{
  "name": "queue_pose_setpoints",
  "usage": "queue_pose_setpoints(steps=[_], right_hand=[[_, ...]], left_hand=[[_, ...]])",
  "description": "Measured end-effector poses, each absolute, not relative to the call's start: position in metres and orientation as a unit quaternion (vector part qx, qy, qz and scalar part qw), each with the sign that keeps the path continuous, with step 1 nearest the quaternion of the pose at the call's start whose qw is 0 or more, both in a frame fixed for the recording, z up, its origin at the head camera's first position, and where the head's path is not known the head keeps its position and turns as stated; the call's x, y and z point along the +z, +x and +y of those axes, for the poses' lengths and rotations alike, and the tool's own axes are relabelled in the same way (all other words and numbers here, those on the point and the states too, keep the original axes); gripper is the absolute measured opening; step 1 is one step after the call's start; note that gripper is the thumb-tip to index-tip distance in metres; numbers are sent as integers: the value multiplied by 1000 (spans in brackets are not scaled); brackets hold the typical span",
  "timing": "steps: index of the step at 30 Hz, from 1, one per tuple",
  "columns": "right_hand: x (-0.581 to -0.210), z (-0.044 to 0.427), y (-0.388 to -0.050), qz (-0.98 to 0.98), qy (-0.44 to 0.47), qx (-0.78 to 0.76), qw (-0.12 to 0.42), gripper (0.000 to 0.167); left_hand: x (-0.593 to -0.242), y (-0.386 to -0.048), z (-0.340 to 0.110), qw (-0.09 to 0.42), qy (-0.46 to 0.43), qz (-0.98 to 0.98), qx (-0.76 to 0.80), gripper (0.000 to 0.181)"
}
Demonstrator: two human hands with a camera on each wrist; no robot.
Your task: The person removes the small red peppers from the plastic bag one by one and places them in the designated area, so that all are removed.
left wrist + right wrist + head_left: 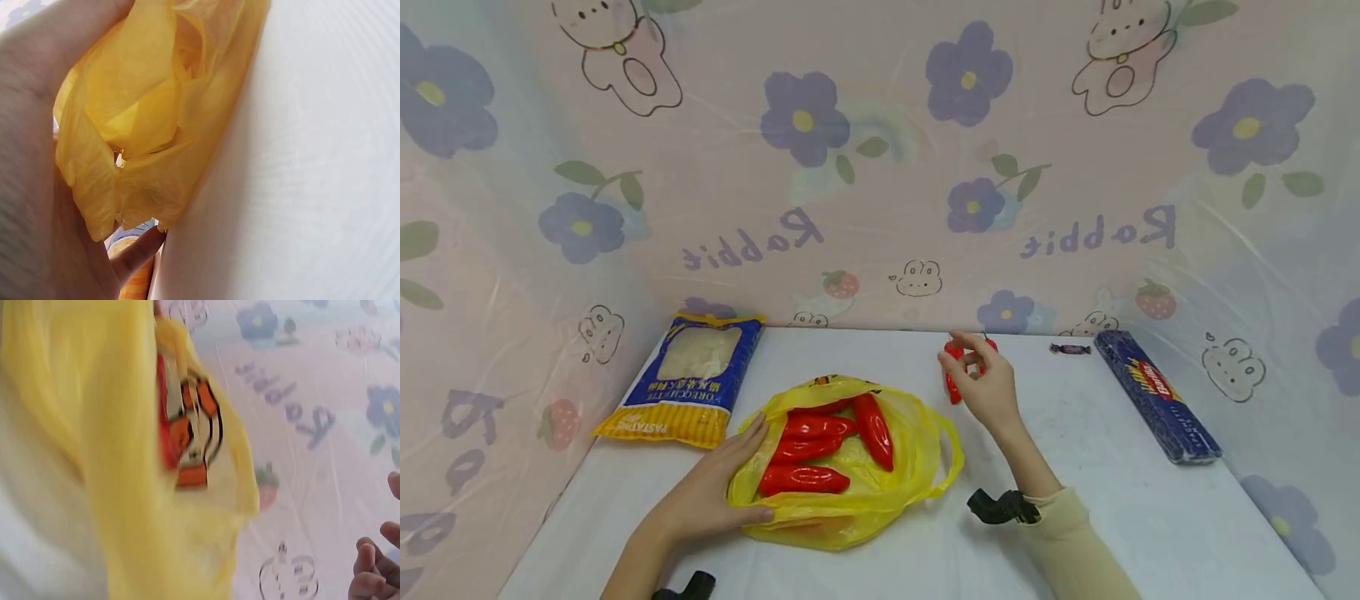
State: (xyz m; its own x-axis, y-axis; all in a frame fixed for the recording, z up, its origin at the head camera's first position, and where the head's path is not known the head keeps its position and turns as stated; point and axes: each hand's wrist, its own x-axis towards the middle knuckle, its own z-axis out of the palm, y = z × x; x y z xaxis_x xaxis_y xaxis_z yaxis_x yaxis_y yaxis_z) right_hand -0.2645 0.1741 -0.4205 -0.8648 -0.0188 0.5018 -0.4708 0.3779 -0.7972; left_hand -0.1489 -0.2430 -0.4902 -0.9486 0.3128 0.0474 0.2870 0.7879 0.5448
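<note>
A yellow plastic bag (917, 442) lies on the table with its mouth spread, and several glossy red peppers (805, 479) show inside. My left hand (707, 492) rests round the bag's left side, its thumb along the front rim and its fingers along the left edge; the wrist view shows the yellow plastic (150, 119) within its wide curve. My right hand (988, 387) hovers at the back of the table over loose red peppers (953, 390), which it partly hides. Its thumb and forefinger stand apart, and the right wrist view shows its fingertips (365, 581) holding nothing.
A blue and yellow pasta bag (688, 379) lies at the left. Toward the right are a small dark-wrapped candy (1070, 349) and a long blue pasta packet (1157, 400). A printed curtain (880, 192) stands behind the white table (1075, 433).
</note>
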Motion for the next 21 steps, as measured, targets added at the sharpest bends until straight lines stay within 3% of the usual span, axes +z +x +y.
queue_pose_setpoints(steps=[11,21], right_hand=[[-419,125,-230,-806,270,502,161,42],[-445,102,-214,-823,275,488,93,44]], left_hand=[[-488,-157,-240,29,156,945,287,117],[-490,-150,-244,36,155,943,292,118]])
